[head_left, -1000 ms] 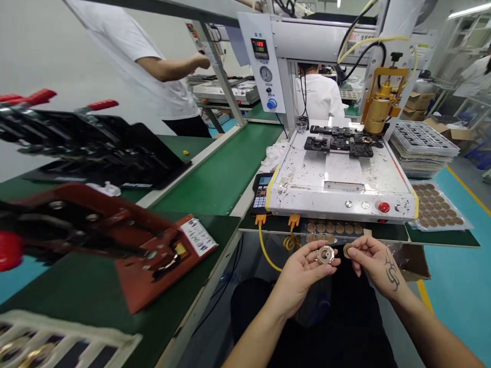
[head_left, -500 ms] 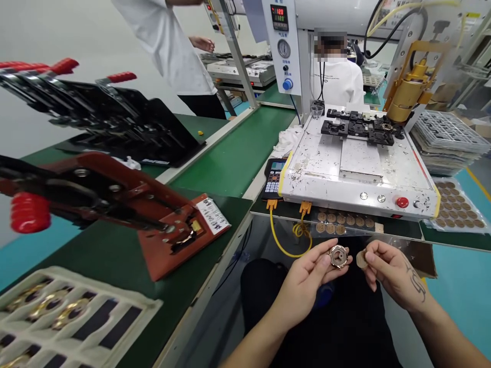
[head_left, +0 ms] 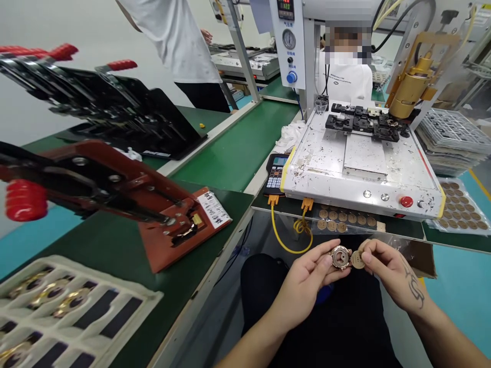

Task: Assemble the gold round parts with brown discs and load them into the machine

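A round metal ring point(head_left: 340, 256) is pinched in the left hand point(head_left: 307, 278) while a brown disc point(head_left: 358, 260), clamped by the right hand point(head_left: 387, 268), touches its edge over the lap, where either could be dropped through misalignment.

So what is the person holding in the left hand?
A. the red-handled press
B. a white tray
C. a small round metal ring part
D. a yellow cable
C: the left hand pinches a small round metal ring part at its fingers, while the right hand holds a small tan disc right beside it.
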{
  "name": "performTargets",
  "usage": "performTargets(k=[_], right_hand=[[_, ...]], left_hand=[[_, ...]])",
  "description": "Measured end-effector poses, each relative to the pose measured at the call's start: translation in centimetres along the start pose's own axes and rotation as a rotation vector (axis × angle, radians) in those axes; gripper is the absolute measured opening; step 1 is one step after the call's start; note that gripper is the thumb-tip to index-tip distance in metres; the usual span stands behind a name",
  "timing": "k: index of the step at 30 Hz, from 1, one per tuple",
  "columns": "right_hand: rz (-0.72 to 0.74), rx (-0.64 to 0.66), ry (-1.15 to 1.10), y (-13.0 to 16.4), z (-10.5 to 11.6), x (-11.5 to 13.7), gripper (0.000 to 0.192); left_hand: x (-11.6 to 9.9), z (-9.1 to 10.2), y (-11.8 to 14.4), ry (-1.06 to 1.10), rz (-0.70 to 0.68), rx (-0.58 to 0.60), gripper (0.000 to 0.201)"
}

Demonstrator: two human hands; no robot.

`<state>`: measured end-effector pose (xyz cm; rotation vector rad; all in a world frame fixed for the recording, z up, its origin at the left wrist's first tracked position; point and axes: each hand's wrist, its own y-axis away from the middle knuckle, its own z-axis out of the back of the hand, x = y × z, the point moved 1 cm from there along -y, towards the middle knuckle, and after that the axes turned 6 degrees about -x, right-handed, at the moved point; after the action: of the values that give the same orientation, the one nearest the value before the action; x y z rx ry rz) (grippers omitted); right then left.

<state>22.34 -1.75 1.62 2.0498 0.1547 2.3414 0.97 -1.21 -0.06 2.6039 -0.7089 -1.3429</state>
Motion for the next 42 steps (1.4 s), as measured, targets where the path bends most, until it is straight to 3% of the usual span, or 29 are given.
performTargets(k=[8,12,22,31,42], right_hand=[[0.116,-0.046,0.164,-0.1,-1.1,1.1,0.036],[0.08,-0.021,0.081,-0.1,-0.9,0.6,0.032],[0.062,-0.118,-0.098,2.2,0.3,-0.6,0.023],[0.094,-0.06,-0.14,3.5,0.4,0.0,0.018],[0.101,-0.026,-0.185,3.7,0.8,-0.5,0.016]], left_hand=[[0.2,-0.4,0.2,-0.068,-0.042,-0.018,0.053],[0.1,-0.2,0.3,-0.037,-0.037,-0.011,0.052],[-0.6,-0.8,0.8,-0.001,0.037,0.006,0.058],[-1.5,-1.6,1.3,-0.034,0.086,-0.036,0.056],[-1.4,-1.6,1.4,0.036,0.112,0.004,0.05]])
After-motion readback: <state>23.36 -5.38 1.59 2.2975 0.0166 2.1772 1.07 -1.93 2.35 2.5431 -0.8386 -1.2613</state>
